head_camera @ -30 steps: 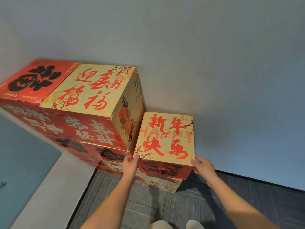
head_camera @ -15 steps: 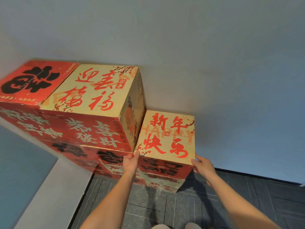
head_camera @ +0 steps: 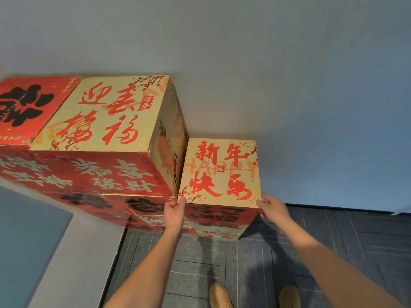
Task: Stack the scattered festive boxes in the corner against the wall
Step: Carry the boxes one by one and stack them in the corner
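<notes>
Both hands are on the small gold box (head_camera: 219, 171) now: the left hand (head_camera: 174, 213) pinches its near left corner, thumb on top, and the right hand (head_camera: 272, 208) grips the near right corner, fingers round the side and mostly hidden. The box sits on lower boxes (head_camera: 220, 223) whose fronts barely show. Touching its left side stands the taller stack (head_camera: 106, 138), cut off at the frame's left edge. Behind everything runs the grey wall (head_camera: 289, 85); below the forearms, dark carpet tiles (head_camera: 244, 267) and two tan shoes (head_camera: 219, 295).

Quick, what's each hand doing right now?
Left hand: holds the small gold box at its near left corner.
Right hand: holds its near right corner.
</notes>
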